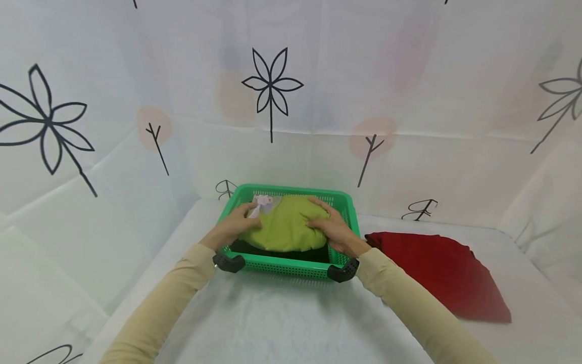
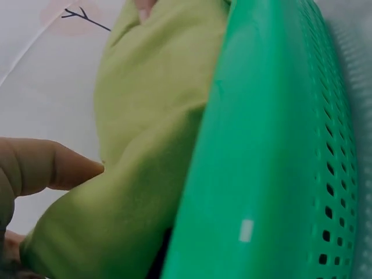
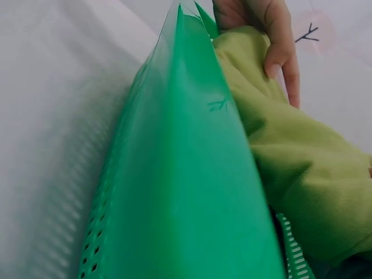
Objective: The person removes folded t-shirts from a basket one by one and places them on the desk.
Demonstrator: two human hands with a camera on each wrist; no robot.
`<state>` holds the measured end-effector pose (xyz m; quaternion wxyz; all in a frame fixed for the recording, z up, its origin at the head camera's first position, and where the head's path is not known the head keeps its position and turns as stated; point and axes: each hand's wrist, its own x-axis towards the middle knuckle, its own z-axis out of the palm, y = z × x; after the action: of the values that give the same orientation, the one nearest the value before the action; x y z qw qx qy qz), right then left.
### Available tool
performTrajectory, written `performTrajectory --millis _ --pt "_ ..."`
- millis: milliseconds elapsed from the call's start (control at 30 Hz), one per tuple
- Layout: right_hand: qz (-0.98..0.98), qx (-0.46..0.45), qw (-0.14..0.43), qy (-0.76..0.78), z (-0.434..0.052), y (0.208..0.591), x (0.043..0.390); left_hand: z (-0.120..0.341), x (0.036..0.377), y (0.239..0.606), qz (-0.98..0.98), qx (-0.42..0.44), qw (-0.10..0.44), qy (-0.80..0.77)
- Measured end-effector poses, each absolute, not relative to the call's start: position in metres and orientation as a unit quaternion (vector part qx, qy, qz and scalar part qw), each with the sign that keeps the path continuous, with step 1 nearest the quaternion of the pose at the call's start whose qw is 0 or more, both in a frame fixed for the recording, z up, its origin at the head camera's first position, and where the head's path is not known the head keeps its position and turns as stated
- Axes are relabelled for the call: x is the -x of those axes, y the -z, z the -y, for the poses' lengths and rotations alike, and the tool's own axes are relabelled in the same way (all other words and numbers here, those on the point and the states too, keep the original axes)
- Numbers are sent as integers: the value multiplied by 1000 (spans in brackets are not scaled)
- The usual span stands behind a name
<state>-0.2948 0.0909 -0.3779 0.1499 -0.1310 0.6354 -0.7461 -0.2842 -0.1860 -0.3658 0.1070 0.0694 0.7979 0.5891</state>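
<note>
A folded lime-green cloth garment (image 1: 286,225) lies in the green perforated plastic basket (image 1: 282,266) on the white-covered counter (image 1: 273,323), over a darker item beneath it. The left hand (image 1: 234,225) and right hand (image 1: 334,227) rest on its two sides, fingers extended and pressing into the fabric. Both forearms reach forward over the near rim. The garment appears soft, light and yielding; it is best taken at its folded edges. A red cloth (image 1: 436,273) lies beside the basket.
</note>
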Motion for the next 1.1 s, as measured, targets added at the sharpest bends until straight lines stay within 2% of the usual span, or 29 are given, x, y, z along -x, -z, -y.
performTrajectory --millis 133,367,667,867,1100 --pt "-631 134 145 750 -91 377 294 186 281 366 -830 -81 111 -541" --pt "-626 127 148 755 -90 376 294 188 276 367 -858 -107 170 -473" --pt "-624 120 148 757 -88 376 294 192 281 379 -893 -125 143 -408" --pt "-621 131 152 758 -89 376 293 189 282 380 -892 -133 109 -418" --pt "-606 145 155 766 -92 375 294 190 279 379 -889 -74 63 -449"
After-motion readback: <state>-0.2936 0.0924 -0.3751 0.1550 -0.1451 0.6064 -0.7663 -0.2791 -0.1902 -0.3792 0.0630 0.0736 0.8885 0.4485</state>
